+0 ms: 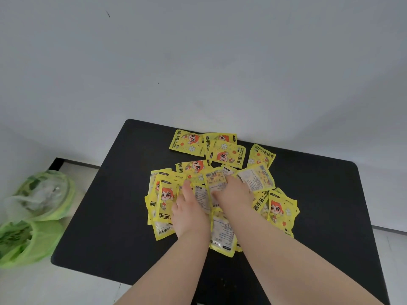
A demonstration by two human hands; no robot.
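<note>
Flat, glossy yellow packets [228, 155] with a cartoon print are heaped mid-table on a matte black table [105, 216] with rounded corners. Some are gripped by the right hand [233, 194], fingers curled. The left hand [189, 212] is laid on them, its finger state not discernible. Crumpled green plastic bags [44, 194] are seen left, by a white wall [198, 62].

Yellow packets [222, 155] cover the middle of the black table [105, 216], the farthest lying against the wall [198, 62]. Bare tabletop lies open on both sides of the heap; green bags [39, 205] sit just beside the left edge.
</note>
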